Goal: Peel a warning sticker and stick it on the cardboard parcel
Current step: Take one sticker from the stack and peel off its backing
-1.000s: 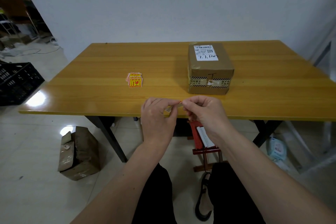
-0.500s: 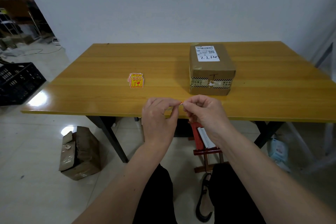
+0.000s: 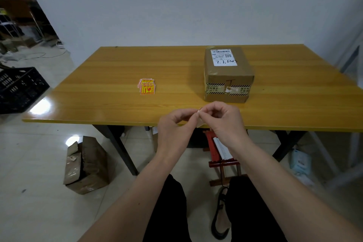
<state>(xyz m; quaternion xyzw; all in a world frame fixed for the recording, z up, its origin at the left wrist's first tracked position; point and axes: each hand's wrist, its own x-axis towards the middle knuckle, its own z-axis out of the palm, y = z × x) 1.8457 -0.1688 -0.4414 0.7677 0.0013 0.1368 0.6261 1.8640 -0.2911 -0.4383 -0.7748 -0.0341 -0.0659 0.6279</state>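
Observation:
A taped cardboard parcel [image 3: 227,76] with a white shipping label on top stands on the wooden table [image 3: 176,68], right of centre. A small stack of red and yellow warning stickers [image 3: 147,86] lies to its left. My left hand [image 3: 174,129] and my right hand [image 3: 224,122] meet at the table's front edge, just in front of the parcel. Between their fingertips they pinch one warning sticker [image 3: 199,118], seen edge-on, its pale backing hanging below the fingers.
A black plastic crate [image 3: 17,88] sits on the floor at the left. A torn cardboard box [image 3: 86,165] lies beside the table leg. Under the table stands a red stool [image 3: 220,155]. A white wall runs behind the table.
Both hands have stayed together at the front edge. The right fingers have risen slightly, and a pale flap of backing now shows below the fingertips.

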